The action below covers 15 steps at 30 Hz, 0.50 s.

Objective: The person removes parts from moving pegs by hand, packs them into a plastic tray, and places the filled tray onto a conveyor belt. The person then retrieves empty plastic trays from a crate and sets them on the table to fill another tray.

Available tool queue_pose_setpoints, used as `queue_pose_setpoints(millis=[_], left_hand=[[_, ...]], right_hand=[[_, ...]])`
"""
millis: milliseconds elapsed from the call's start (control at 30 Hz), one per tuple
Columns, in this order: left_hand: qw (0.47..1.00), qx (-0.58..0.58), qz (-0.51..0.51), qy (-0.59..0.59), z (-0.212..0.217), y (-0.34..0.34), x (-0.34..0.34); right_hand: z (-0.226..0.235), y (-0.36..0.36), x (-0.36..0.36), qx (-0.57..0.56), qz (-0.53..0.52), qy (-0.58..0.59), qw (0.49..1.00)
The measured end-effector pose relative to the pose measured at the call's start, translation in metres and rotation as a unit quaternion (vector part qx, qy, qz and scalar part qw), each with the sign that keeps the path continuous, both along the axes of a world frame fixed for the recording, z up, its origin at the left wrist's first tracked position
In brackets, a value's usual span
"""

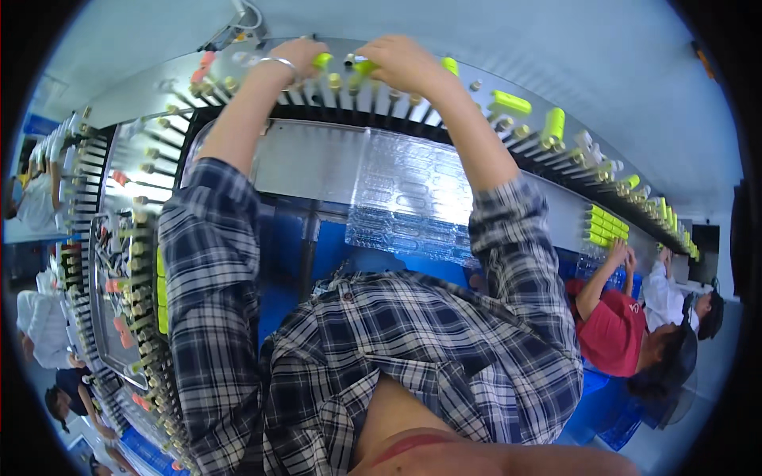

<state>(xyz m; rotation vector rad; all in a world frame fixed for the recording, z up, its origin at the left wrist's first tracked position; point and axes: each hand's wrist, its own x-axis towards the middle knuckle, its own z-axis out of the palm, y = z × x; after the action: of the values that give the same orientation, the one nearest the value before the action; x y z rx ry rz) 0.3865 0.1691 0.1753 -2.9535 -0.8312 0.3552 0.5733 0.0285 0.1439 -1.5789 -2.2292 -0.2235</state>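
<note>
At the far side of the row of upright rods, my left hand [300,55], with a bracelet at its wrist, closes on a small bright yellow-green plastic piece [321,60]. Just to its right, my right hand [401,62] pinches another yellow-green piece [365,67]. A small dark and silver tip [349,60] shows between the two hands, and I cannot tell which piece it belongs to. Both hands are slightly blurred and cover most of what they hold. Below them stand several dark rods [353,99] with pale tops, one carrying a yellow-green piece.
A clear moulded plastic tray [409,190] lies on the metal bench [305,159] before me. More yellow-green cylinders [553,125] sit along the line at right, with a stacked block of them [606,226] beside a co-worker in red [611,333]. Another rod line [143,262] runs at left.
</note>
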Motion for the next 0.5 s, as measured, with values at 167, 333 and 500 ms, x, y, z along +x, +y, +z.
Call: queue_pose_setpoints(millis=[167,333,500], left_hand=[[0.995,0.028,0.047,-0.087,-0.009,0.023,-0.058],[0.968,0.147,0.108,-0.174,-0.014,0.028,-0.09],[0.919,0.261,0.075,-0.285,0.017,-0.006,-0.111]], right_hand=[[0.017,0.047,-0.044,-0.208,-0.011,-0.064,0.976],[-0.005,0.063,-0.069,0.002,0.018,0.01,1.0],[-0.011,0.063,-0.075,0.131,-0.002,-0.009,0.991]])
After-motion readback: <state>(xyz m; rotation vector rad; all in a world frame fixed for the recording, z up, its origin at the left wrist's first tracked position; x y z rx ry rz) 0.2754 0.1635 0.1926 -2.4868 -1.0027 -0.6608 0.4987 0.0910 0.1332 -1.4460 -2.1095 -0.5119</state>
